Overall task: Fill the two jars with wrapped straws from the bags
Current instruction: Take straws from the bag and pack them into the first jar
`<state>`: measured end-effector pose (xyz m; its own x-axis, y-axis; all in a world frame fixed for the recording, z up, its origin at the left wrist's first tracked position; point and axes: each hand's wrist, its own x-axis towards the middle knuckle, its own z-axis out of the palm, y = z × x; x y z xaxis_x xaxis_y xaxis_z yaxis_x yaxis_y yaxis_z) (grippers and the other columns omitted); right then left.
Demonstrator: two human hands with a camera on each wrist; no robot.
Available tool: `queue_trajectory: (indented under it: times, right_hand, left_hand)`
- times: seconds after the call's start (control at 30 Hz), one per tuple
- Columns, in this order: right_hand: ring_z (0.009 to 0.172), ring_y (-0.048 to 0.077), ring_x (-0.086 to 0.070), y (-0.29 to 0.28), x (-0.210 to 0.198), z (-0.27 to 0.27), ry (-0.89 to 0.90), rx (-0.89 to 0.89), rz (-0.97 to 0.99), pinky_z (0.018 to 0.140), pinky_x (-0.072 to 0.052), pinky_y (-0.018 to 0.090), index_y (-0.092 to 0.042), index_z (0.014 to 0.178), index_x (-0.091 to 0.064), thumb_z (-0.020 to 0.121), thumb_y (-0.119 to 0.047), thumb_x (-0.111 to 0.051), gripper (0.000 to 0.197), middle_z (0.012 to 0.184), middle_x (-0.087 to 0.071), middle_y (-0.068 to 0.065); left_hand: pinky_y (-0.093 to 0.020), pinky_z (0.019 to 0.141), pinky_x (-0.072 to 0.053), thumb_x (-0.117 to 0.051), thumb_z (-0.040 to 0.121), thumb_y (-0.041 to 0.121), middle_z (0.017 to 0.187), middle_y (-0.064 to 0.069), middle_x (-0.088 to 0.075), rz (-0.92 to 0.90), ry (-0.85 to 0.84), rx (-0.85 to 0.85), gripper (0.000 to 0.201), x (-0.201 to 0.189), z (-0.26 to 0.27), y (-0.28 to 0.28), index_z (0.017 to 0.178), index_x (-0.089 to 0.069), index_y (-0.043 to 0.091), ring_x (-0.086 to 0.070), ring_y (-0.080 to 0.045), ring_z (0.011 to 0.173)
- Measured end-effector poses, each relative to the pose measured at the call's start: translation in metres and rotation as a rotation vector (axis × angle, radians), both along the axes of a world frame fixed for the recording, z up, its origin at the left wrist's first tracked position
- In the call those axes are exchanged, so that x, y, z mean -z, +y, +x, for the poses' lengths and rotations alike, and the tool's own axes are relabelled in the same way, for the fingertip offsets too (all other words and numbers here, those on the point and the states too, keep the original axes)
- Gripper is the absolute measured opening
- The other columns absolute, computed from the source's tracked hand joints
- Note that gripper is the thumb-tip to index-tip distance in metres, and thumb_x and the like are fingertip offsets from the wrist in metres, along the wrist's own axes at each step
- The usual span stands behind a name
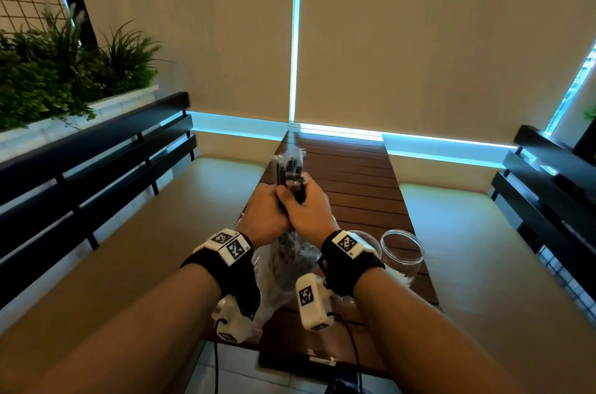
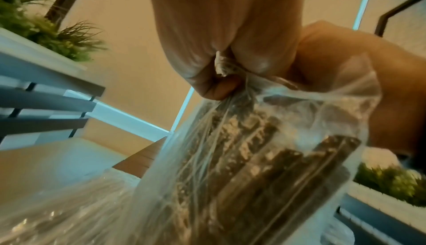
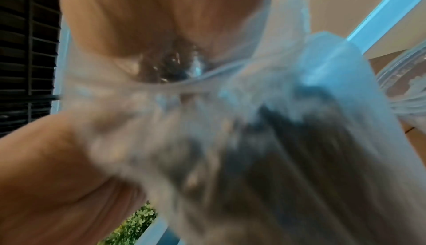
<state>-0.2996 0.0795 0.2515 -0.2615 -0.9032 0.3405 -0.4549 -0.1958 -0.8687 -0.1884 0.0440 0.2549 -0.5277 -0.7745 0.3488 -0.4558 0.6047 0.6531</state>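
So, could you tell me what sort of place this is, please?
Probably a café or restaurant booth: a slatted wooden table between cushioned benches with dark slatted backs, a planter of greenery behind one, and roller blinds drawn.

Left hand (image 1: pixel 263 214) and right hand (image 1: pixel 308 211) both clamp clear plastic bag of dark wrapped straws (image 1: pixel 283 251) above brown slatted table (image 1: pixel 361 187), two clear jars (image 1: pixel 401 253) just right.
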Motion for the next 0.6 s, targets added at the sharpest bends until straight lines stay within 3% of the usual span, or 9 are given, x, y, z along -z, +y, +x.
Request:
queue_trajectory:
  times: [0.1,0.2,0.23,0.3,0.37,0.43,0.5,0.6]
  right_hand:
    - [0.096,0.019,-0.065,-0.003,-0.006,-0.001,-0.019,0.089,-0.088,0.087,-0.054,0.039,-0.016,0.118,-0.058,0.096,-0.024,-0.059,0.023,0.105,-0.070,0.003]
    - [0.094,0.013,-0.066,-0.001,-0.022,0.001,-0.061,0.041,-0.165,0.083,-0.055,0.030,-0.016,0.121,-0.057,0.095,-0.019,-0.061,0.026,0.103,-0.069,-0.003]
    - [0.092,0.008,-0.066,-0.002,-0.024,0.000,-0.081,0.015,-0.167,0.082,-0.054,0.024,-0.017,0.120,-0.056,0.093,-0.019,-0.065,0.028,0.102,-0.069,-0.007]
    - [0.096,0.004,-0.067,-0.001,-0.024,-0.003,-0.137,-0.052,-0.124,0.085,-0.053,0.020,-0.021,0.119,-0.055,0.082,-0.025,-0.078,0.043,0.105,-0.070,-0.010]
    - [0.098,0.007,-0.067,-0.004,-0.017,-0.007,-0.133,-0.067,-0.073,0.087,-0.055,0.028,-0.024,0.115,-0.057,0.070,-0.028,-0.087,0.054,0.105,-0.071,-0.007]
    - [0.092,0.009,-0.067,-0.006,-0.012,-0.006,-0.098,-0.015,-0.064,0.083,-0.055,0.032,-0.023,0.107,-0.061,0.069,-0.023,-0.086,0.045,0.098,-0.072,-0.005]
    - [0.085,0.012,-0.067,-0.009,-0.012,-0.005,-0.102,0.058,-0.090,0.079,-0.055,0.034,-0.022,0.099,-0.065,0.073,-0.018,-0.081,0.031,0.091,-0.072,-0.004]
    - [0.077,0.018,-0.064,-0.012,-0.021,-0.009,-0.124,0.182,-0.131,0.075,-0.056,0.042,-0.018,0.089,-0.064,0.075,-0.014,-0.072,0.016,0.080,-0.069,-0.003]
  left_hand:
    - [-0.032,0.064,-0.051,-0.073,0.067,0.022,0.071,0.009,-0.058,0.004,-0.004,0.054,0.034,0.001,-0.004,0.003,0.097,-0.069,0.006,-0.060,-0.027,0.071]
    - [-0.023,0.059,-0.047,-0.076,0.076,0.005,0.072,-0.003,-0.064,0.022,0.062,0.006,0.020,0.009,-0.007,0.000,0.094,-0.070,-0.003,-0.064,-0.034,0.072]
    - [-0.024,0.062,-0.047,-0.072,0.080,0.001,0.080,-0.008,-0.067,0.042,0.077,-0.020,0.019,0.009,-0.009,-0.001,0.098,-0.070,-0.003,-0.065,-0.033,0.078]
    - [-0.021,0.073,-0.047,-0.067,0.085,0.002,0.100,-0.002,-0.066,0.014,0.079,-0.020,0.029,0.010,-0.012,-0.003,0.114,-0.068,0.002,-0.064,-0.021,0.093]
    - [-0.009,0.083,-0.044,-0.066,0.086,-0.001,0.113,-0.003,-0.065,-0.077,0.126,0.005,0.038,0.011,-0.015,-0.007,0.124,-0.064,0.003,-0.060,-0.015,0.105]
    - [-0.001,0.079,-0.042,-0.068,0.085,-0.005,0.110,-0.003,-0.065,-0.097,0.148,0.019,0.036,0.010,-0.017,-0.009,0.120,-0.065,0.001,-0.059,-0.015,0.103]
    - [-0.013,0.076,-0.051,-0.072,0.081,0.001,0.102,0.001,-0.067,-0.036,0.089,0.035,0.032,0.008,-0.019,-0.011,0.112,-0.068,0.007,-0.064,-0.016,0.095]
    - [-0.037,0.075,-0.056,-0.084,0.067,0.027,0.094,0.000,-0.069,0.076,-0.018,0.085,0.032,0.015,-0.022,-0.017,0.094,-0.067,0.028,-0.064,-0.022,0.089]
